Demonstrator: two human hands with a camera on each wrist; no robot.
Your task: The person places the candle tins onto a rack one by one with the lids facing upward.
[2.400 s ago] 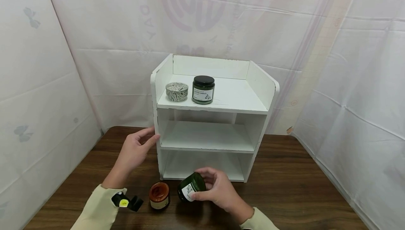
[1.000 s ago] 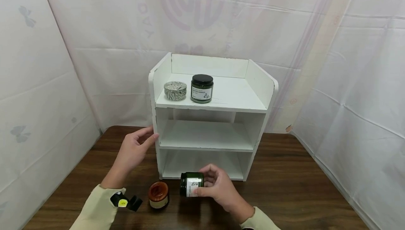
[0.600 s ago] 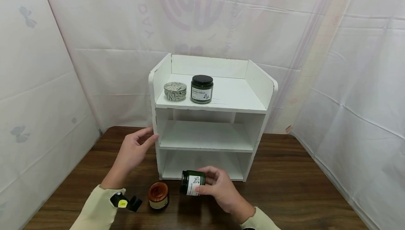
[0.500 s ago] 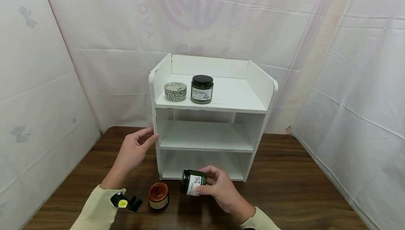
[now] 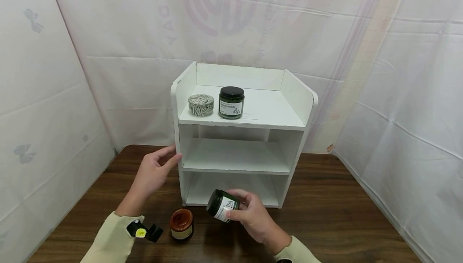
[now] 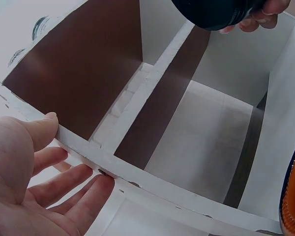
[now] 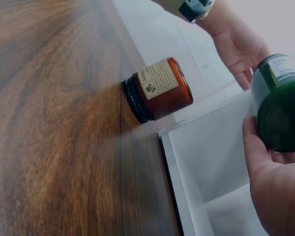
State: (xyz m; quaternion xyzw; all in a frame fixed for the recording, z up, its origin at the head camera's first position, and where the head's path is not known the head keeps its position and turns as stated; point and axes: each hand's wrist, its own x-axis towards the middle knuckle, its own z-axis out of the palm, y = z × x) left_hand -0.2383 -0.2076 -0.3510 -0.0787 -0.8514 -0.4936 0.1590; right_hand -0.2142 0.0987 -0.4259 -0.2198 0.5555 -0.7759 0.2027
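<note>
A white shelf unit stands far on the tabletop. The left hand lies against its left wall, fingers straight, apparently steadying it. The right hand grips a tilted green jar before the bottom shelf, near an amber jar.

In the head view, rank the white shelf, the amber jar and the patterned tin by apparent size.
1. White shelf, by far the largest.
2. Amber jar and patterned tin look alike; the jar is nearer the camera, so I won't rank them.
</note>
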